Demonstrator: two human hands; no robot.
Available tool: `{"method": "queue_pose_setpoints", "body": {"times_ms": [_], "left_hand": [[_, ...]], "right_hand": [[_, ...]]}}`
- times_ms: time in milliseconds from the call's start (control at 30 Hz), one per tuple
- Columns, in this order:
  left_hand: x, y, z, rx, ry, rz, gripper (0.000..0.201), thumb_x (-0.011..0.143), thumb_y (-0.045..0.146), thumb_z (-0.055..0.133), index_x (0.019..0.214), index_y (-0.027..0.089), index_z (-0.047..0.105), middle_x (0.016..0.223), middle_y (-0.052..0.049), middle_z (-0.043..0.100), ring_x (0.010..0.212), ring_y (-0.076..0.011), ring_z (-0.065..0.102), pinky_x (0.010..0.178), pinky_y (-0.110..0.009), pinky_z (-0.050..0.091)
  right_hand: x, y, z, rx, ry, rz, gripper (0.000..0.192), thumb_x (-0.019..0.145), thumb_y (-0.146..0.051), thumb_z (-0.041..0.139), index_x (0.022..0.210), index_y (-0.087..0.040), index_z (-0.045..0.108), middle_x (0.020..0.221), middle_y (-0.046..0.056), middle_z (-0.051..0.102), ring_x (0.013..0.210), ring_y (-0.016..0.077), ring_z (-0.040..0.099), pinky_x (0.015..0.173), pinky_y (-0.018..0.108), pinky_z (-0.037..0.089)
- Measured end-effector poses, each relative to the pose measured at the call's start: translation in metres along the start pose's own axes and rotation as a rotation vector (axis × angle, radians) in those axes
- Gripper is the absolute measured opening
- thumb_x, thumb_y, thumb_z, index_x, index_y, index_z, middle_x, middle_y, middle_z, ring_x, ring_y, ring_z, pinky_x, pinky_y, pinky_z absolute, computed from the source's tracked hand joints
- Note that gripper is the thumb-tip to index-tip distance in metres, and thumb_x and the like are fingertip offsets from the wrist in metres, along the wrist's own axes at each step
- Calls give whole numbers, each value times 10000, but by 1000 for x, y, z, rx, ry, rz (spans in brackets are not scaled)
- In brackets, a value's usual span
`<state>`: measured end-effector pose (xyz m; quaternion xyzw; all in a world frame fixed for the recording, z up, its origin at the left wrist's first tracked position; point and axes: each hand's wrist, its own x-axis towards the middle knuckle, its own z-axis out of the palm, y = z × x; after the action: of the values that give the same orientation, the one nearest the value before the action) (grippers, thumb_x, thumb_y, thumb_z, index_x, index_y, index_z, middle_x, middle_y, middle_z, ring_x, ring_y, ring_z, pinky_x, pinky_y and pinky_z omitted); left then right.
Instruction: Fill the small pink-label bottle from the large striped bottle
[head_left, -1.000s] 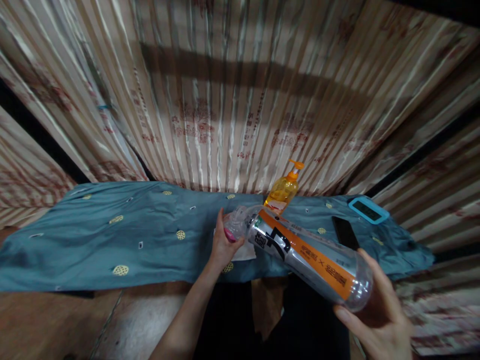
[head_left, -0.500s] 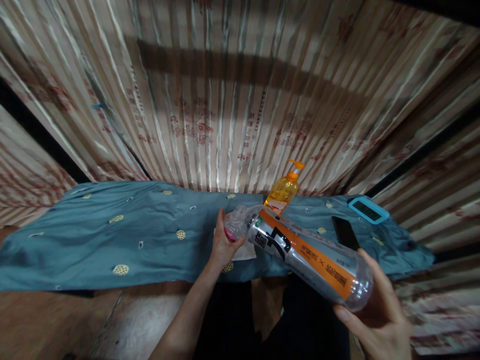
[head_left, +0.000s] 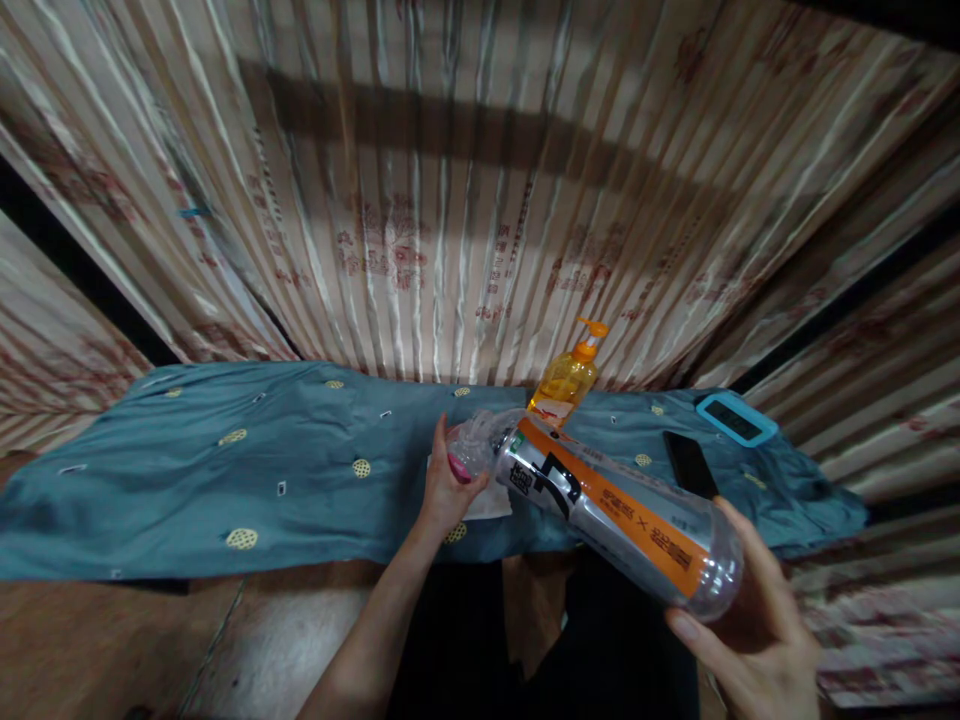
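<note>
My right hand (head_left: 765, 630) is closed around the base of a large clear plastic drink bottle (head_left: 611, 510) with an orange and silver label. The bottle is tilted, its neck end lower in the picture's depth and pointing left toward my left hand. Around a small clear plastic container (head_left: 474, 440) with a pink patch, my left hand (head_left: 442, 490) is closed. The bottle's neck end meets or overlaps this container; I cannot tell whether it enters it. Beneath my left hand lies a white sheet (head_left: 493, 503), partly hidden.
A pump bottle (head_left: 562, 388) of yellow liquid stands behind the drink bottle. To the right lie a black phone (head_left: 688, 462) and a blue-framed digital clock (head_left: 739, 418). A teal patterned cloth (head_left: 300, 510) covers the narrow table; a striped curtain (head_left: 390, 320) hangs behind.
Hardly anything differs. The drink bottle and my right hand have shifted very slightly left; my left hand keeps its hold and place.
</note>
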<state>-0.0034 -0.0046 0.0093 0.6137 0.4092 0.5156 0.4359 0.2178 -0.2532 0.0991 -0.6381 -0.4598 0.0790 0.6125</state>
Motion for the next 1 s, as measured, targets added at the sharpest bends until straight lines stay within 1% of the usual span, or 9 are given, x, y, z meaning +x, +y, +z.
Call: {"method": "queue_pose_setpoints", "body": {"times_ms": [133, 267, 367, 567, 700, 767, 833, 900, 1000], "left_hand": [[0, 2, 0, -1, -2, 15, 1211, 653, 203, 903, 1702, 253, 299, 1481, -115, 702, 1414, -327, 674, 1269, -507, 482], [0, 6, -1, -11, -13, 21, 1209, 654, 192, 897, 1699, 253, 292, 1478, -117, 709, 1415, -326, 676, 1276, -518, 472], [0, 6, -2, -1, -15, 9, 1216, 657, 190, 901, 1702, 272, 285, 1494, -113, 702, 1432, -323, 665, 1280, -513, 466], [0, 5, -1, 10, -6, 0, 1223, 654, 198, 905, 1707, 260, 286, 1496, -120, 696, 1429, -329, 666, 1274, -506, 474], [0, 4, -1, 7, -17, 2, 1226, 660, 197, 899, 1708, 250, 265, 1505, -126, 691, 1441, -327, 657, 1282, -517, 462], [0, 4, -1, 10, -24, 1, 1229, 662, 198, 893, 1710, 253, 253, 1514, -125, 686, 1450, -324, 653, 1287, -515, 457], [0, 3, -1, 11, -25, 4, 1231, 663, 199, 889, 1710, 252, 246, 1515, -127, 684, 1451, -324, 652, 1287, -512, 457], [0, 1, -1, 9, -21, 10, 1230, 665, 204, 891, 1710, 248, 243, 1510, -131, 686, 1446, -325, 655, 1285, -514, 459], [0, 0, 0, 12, -14, 21, 1220, 670, 209, 892, 1706, 248, 249, 1500, -131, 692, 1440, -326, 658, 1281, -518, 464]], "right_hand": [[0, 0, 1, -3, -30, -12, 933, 737, -346, 1008, 1584, -356, 617, 1706, 50, 535, 1279, 333, 730, 946, 344, 643], [0, -5, 5, 6, 25, -7, 926, 741, -401, 1003, 1582, -329, 623, 1706, 67, 534, 1294, 356, 718, 943, 362, 636], [0, -8, 6, 16, 14, -4, 917, 749, -387, 998, 1584, -334, 622, 1701, 63, 540, 1297, 357, 717, 961, 374, 634], [0, -4, 4, 32, -19, -18, 919, 752, -316, 1001, 1587, -364, 621, 1689, 33, 557, 1294, 315, 722, 961, 327, 640], [-1, -3, 5, 43, 32, 2, 921, 735, -354, 1012, 1576, -335, 635, 1678, 50, 567, 1308, 325, 711, 966, 327, 634], [-1, -2, 4, 34, 14, -4, 929, 736, -350, 1012, 1582, -341, 628, 1698, 45, 546, 1308, 325, 713, 966, 327, 636], [0, -4, 4, 20, -19, -21, 937, 744, -335, 1008, 1594, -363, 614, 1711, 30, 530, 1274, 307, 733, 945, 314, 645], [1, -6, 5, 18, -9, -33, 925, 751, -345, 1004, 1591, -381, 618, 1695, 11, 550, 1236, 286, 750, 918, 291, 651], [1, -10, 8, 32, 25, -45, 888, 748, -367, 1006, 1560, -406, 649, 1649, -26, 598, 1240, 252, 745, 935, 247, 638]]}}
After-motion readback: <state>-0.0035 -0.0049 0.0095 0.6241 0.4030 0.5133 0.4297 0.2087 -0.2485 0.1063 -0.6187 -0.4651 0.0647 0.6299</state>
